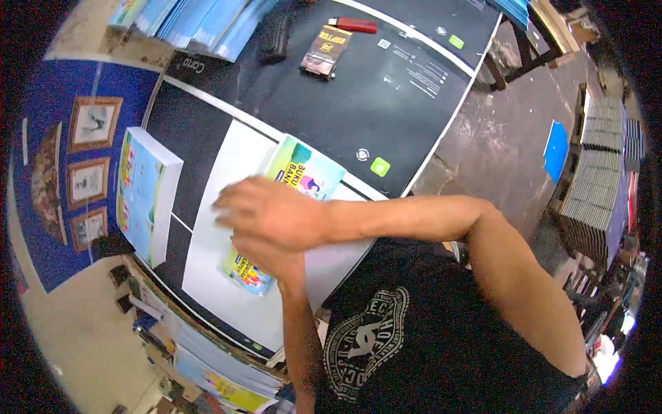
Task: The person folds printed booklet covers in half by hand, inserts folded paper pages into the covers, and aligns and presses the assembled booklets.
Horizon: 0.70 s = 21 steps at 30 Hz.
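A thin booklet [314, 169] with a bright green, blue and yellow cover lies on a large white sheet [214, 241] on the black tabletop. Both my hands rest over the middle of it and cover much of its front. My right hand [276, 212] reaches in from the right and crosses above the left, its fingers stretched out to the left and a little blurred. Underneath, my left hand [265, 257] comes up from the lower edge; its fingers are hidden by the right hand. Left of the sheet stands a thick stack of matching booklets [148, 196].
Blue-edged paper stacks [207, 27] occupy the far left of the table. A brown pack [327, 52], a red lighter [353, 25] and a black object [276, 40] lie at the far side. Bundled stacks [596, 165] and a blue sheet [556, 152] are off to the right.
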Available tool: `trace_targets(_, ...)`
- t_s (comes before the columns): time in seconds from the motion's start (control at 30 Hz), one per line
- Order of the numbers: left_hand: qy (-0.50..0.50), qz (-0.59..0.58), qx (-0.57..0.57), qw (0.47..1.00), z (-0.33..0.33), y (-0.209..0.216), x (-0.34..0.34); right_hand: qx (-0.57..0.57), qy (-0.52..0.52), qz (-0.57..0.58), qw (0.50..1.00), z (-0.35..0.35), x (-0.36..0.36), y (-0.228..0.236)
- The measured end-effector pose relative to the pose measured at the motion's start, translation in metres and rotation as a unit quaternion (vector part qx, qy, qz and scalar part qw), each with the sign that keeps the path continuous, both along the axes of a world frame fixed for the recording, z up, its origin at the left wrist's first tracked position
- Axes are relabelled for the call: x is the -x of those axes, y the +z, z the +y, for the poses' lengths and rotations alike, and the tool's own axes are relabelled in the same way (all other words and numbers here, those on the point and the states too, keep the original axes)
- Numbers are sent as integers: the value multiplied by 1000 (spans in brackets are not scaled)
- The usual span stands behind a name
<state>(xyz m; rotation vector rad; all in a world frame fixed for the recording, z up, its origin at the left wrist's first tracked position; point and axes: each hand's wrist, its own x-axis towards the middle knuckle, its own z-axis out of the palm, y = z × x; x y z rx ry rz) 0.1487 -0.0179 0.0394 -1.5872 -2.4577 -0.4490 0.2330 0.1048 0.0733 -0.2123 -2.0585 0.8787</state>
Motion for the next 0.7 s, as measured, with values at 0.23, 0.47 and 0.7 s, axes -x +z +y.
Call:
trace_targets(0.23,36,45,34,998,-7,15,-11,-71,60,252,963,-10,-21,64)
trace_targets(0.47,33,43,53,997,9,8,-7,-55,43,6,998,25,-14,-20)
trace_targets(0.7,2,36,55,998,11,4,-9,-83,101,185,974,4,-47,45)
